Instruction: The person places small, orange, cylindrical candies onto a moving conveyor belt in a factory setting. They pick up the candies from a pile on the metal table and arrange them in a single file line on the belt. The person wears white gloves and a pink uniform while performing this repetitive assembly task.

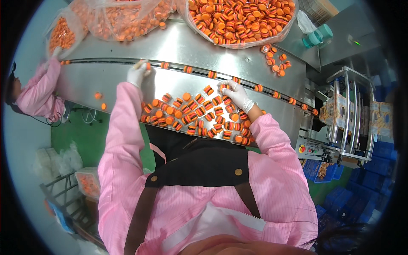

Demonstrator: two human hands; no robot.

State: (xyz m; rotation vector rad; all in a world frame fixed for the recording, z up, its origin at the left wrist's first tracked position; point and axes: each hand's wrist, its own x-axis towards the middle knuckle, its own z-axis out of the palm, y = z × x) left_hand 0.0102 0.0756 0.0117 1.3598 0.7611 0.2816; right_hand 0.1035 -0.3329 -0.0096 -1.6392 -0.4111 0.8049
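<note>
My left hand [137, 74], in a white glove, is at the conveyor slot [170, 67], its fingers closed on a small burger-shaped candy [148, 66] in orange, red and black layers. Also gloved, my right hand [239, 96] reaches over the table just on the near side of the slot, with finger and thumb pinching another burger-shaped candy [224, 87]. A spaced row of the same candies [212, 75] lies along the slot. Between my forearms, a loose heap of candies [199, 111] spreads to the table's near edge.
Large clear bags of candies [242, 21] stand along the far side of the steel table [178, 42]. A packaging machine with rollers [346, 114] stands at the slot's right end. At far left another person [38, 95] in pink reaches to the slot. Teal cups [313, 38] sit at back right.
</note>
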